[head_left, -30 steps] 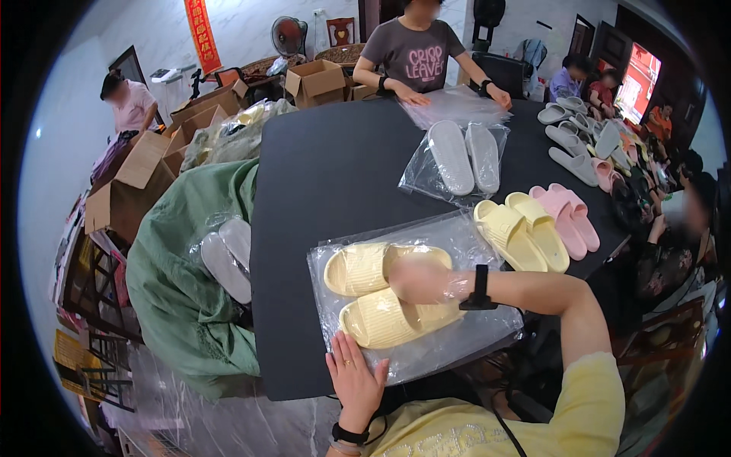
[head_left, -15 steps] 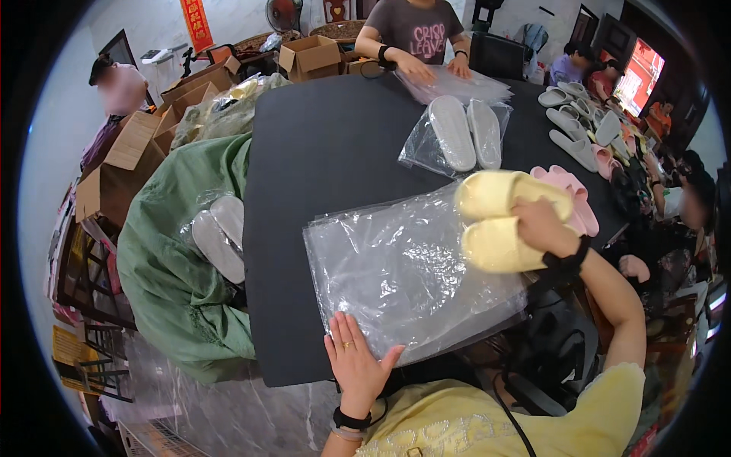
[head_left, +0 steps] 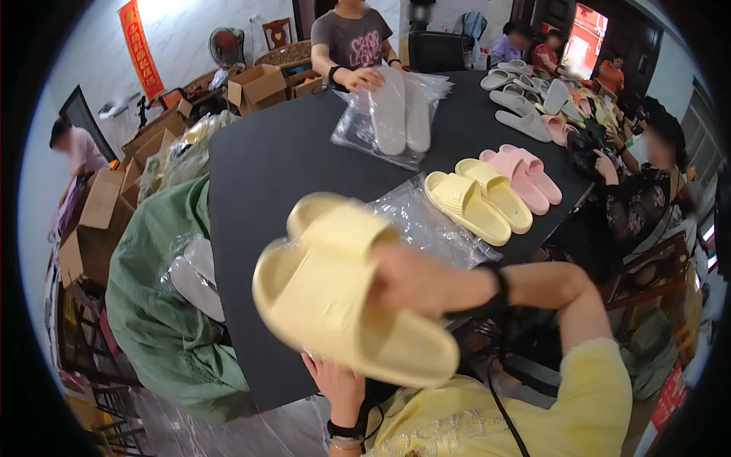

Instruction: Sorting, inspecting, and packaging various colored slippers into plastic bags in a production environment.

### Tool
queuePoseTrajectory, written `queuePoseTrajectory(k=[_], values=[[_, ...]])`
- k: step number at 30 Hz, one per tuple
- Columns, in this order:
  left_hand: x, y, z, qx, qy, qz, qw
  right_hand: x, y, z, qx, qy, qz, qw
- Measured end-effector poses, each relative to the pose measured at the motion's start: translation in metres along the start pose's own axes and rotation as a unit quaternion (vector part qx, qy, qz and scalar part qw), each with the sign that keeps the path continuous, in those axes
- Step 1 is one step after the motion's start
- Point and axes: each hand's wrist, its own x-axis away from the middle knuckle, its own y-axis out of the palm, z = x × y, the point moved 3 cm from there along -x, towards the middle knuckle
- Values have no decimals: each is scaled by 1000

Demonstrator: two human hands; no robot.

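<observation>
My right hand (head_left: pixel 411 282) grips a pair of yellow slippers (head_left: pixel 320 297), raised close in front of me and blurred by motion. They hide much of the table's near part. My left hand (head_left: pixel 336 387) rests at the table's near edge, partly covered by the slippers; the fingers that show are stretched out. Behind the raised pair lie clear plastic bags (head_left: pixel 415 213). Another yellow pair of slippers (head_left: pixel 470 207) sits at the bags' right end, beside a pink pair (head_left: pixel 525 177).
Across the dark table (head_left: pixel 259 167), a person (head_left: pixel 354 46) handles grey slippers (head_left: pixel 390 114) in a clear bag. More slippers (head_left: pixel 525 99) are piled at the far right, near other people. A green sack (head_left: pixel 164 305) with bagged grey slippers (head_left: pixel 199 278) stands left, before cardboard boxes (head_left: pixel 103 198).
My right hand has brought the yellow slippers left and up towards me. Another yellow pair now shows beside the pink pair. The person opposite now touches the bagged grey slippers. The view has turned.
</observation>
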Motion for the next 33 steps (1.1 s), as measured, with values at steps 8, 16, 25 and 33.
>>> queuePoseTrajectory(k=[8,16,25,33], values=[[0,-2,12,-153,18,-66,986,1,93,82,132,94,-93,982],[-1,-4,13,-111,9,41,993,34,-26,179,236,282,65,928],[2,-8,8,-124,24,89,988,70,3,90,110,32,198,974],[31,-95,-21,123,1,127,984,78,91,52,6,-56,134,989]])
